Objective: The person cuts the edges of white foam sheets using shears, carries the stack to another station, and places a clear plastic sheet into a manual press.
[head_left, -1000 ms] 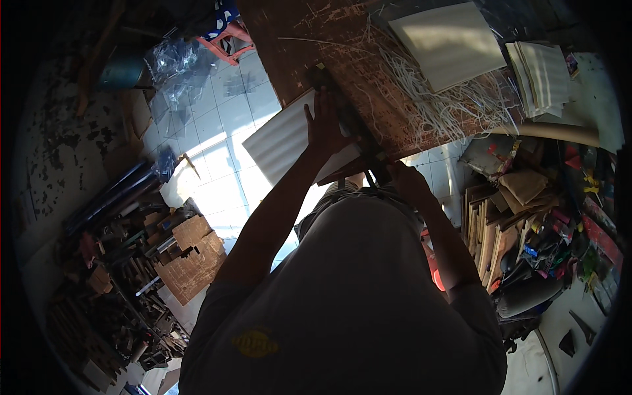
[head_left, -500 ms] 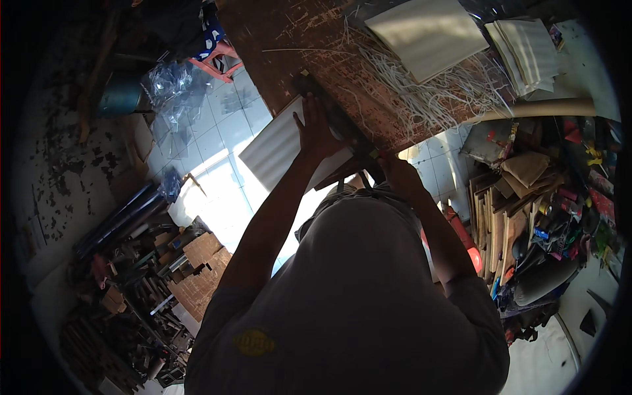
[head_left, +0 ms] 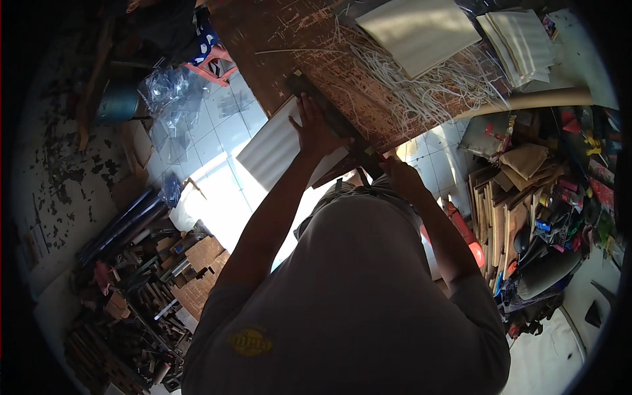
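Note:
My left hand (head_left: 315, 131) lies with fingers spread over a white board or sheet stack (head_left: 273, 141), its fingertips against a long dark straight bar (head_left: 329, 112). The bar lies slantwise along the sheet's far right side, at the near edge of a worn brown table (head_left: 263, 33). Close to the bar's near end is my right hand (head_left: 401, 179), its fingers curled around something small and hard to make out. The sheet's near corner is partly hidden by my left forearm.
A heap of thin whitish strips (head_left: 408, 85) covers the table's right part, beside a large pale sheet (head_left: 421, 36) and a smaller sheet stack (head_left: 517, 46). Boards (head_left: 497, 224) stand at the right. Scrap wood (head_left: 204, 263) is piled left; clear plastic (head_left: 171, 99) lies on the tiled floor.
My right hand has shifted slightly toward me and to the right, away from the bar's near end. My left hand stays pressed in place. The whole view has moved a little.

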`<state>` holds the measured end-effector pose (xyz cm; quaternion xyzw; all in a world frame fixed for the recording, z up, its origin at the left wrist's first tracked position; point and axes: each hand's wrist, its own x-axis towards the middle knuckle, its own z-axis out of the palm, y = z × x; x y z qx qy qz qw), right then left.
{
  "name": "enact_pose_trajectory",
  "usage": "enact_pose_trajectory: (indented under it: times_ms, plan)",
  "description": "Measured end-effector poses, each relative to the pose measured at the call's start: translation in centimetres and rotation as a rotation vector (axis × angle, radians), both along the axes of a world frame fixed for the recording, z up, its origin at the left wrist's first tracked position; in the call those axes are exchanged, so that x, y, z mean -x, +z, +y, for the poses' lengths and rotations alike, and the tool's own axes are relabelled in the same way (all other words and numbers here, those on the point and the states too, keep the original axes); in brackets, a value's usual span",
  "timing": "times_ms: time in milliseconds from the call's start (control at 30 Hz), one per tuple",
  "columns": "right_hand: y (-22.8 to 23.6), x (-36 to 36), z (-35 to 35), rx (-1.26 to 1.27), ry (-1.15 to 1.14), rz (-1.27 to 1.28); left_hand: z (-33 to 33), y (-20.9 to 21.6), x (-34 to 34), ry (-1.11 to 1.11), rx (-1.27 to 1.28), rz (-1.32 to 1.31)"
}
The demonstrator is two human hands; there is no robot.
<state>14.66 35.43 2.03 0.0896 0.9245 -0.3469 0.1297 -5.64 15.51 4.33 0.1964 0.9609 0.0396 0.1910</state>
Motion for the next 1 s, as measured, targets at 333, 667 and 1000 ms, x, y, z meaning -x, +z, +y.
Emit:
enact_pose_trajectory:
  times_ms: [333,667,1000]
  plan:
    - [4.4,2.5,-0.4,0.051,-0.136,-0.014,-10.6,-1.4,-2.1,0.305,-0.353,0.322]
    - [2.1,5.2,-3.3,0.087,-0.062,0.073,-24.2,-2.8,-7.9,1.092,-0.866,-0.155]
    - [0.8,7.1,3.1,0.005,-0.327,0.206,-25.5,13.3,-4.8,0.889,-1.216,0.176]
